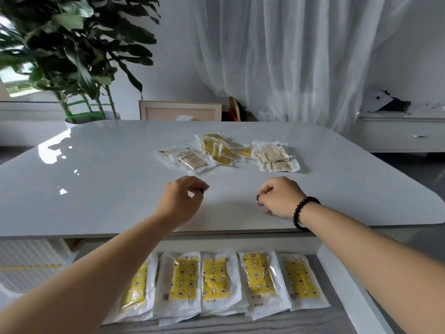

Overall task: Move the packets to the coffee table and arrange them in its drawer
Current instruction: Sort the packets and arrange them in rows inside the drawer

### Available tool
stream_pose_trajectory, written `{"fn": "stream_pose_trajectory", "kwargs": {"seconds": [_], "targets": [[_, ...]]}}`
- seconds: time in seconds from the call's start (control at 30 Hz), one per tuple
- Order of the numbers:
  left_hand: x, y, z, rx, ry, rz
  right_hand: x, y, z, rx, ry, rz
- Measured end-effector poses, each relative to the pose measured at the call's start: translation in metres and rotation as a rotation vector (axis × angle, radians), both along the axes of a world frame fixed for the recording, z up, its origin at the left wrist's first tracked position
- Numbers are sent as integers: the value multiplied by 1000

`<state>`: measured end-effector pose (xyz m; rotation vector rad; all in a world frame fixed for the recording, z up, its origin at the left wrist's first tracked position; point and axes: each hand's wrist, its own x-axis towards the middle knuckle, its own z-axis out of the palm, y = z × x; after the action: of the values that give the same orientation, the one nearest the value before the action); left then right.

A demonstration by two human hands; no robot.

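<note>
My left hand (184, 197) and my right hand (279, 197) both hovered over the bench (96, 179), fingers loosely curled and holding nothing, the right one low enough that its knuckles seemed to brush the surface, though I could not tell for sure. I had them level and apart, I think, because the next reach was forward to the loose packets and either hand could take a share.

Those packets lay beyond my fingertips in three small heaps: pale ones (186, 159) ahead of my left hand, yellow ones (221, 149) between and beyond both hands, and another pale stack (274, 155) ahead of my right hand. They sat jumbled and overlapping, so they would likely slide on the glossy top and need gathering rather than plucking one by one.

Below my wrists the drawer (346, 280) stood pulled out, and a row of yellow packets (216, 283) already lay in it side by side, long edges nearly touching, one partly hidden under my left forearm. Laid flat in a row like that, they left the near strip of the drawer floor free, which I judged was where the rest would go. The sorting looked partly done, with the three heaps yet to come down.
</note>
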<state>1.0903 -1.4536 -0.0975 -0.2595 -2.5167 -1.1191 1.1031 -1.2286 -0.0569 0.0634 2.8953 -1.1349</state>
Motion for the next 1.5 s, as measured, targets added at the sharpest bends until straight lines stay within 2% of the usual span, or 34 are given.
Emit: {"fn": "stream_pose_trajectory", "kwargs": {"seconds": [0.17,0.33,0.4,0.47,0.6,0.67,0.73,0.93,0.97,1.03,1.13,1.23,1.3,1.37,1.43,1.5], "targets": [[-46,-25,-9,25,26,159,-40,-7,-4,-15,70,18],[-84,-25,-7,-202,81,266,-87,-30,-11,-100,233,76],[-94,-25,-8,-287,133,255,-104,-41,-19,-43,294,119],[-101,-24,-8,-291,160,218,-122,-46,-24,54,331,150],[-119,-23,-10,-396,8,184,-157,-51,-25,196,413,156],[-126,-22,-13,-444,-113,188,-169,-55,-30,232,417,179],[-134,-23,-15,-463,-156,214,-181,-61,-37,251,418,208],[-138,-26,-8,-578,40,326,-198,-72,-50,234,574,157],[-137,-26,-8,-538,69,334,-198,-72,-52,190,608,141],[-132,-28,-5,-323,88,357,-196,-73,-53,49,699,96],[-131,-37,-2,189,79,358,-191,-78,-49,-172,801,32],[-131,-42,-1,753,-12,122,-189,-80,-50,-269,865,56],[-135,-42,-1,873,-86,54,-189,-80,-52,-292,923,95],[-139,-42,1,869,-113,35,-189,-82,-51,-315,975,176],[-141,-44,2,860,-149,16,-189,-84,-51,-303,1019,325],[-144,-46,1,939,-211,-9,-187,-85,-52,-212,1073,483]]}}
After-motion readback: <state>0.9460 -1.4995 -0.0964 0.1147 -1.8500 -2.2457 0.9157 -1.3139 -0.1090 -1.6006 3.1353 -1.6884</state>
